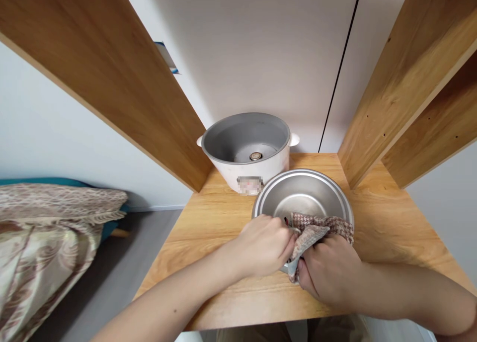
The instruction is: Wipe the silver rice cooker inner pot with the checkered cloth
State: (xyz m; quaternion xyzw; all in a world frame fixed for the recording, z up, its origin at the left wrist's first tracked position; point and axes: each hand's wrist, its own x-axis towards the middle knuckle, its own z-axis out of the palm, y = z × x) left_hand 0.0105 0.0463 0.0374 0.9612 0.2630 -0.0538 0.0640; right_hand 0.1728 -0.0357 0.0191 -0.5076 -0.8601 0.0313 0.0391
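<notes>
A round metal inner pot (301,190) sits on the wooden surface with its opening facing up. A brown-and-white checked cloth (313,235) is bunched over its near rim. My left hand (267,243) is closed at the pot's near left side, its fingers on the cloth's edge. Wrapped in the cloth at the near right rim is my right hand (331,268), closed, with its fingertips partly hidden. Behind the pot stands a white rice cooker body (223,170), lidless, with a round sensor in its grey floor.
The wooden desk (223,302) carries the pot and cooker. Wooden uprights rise at the left (122,78) and right (387,83), with a white wall (253,48) behind. A seat draped in patterned fabric (44,247) stands on the floor at the left.
</notes>
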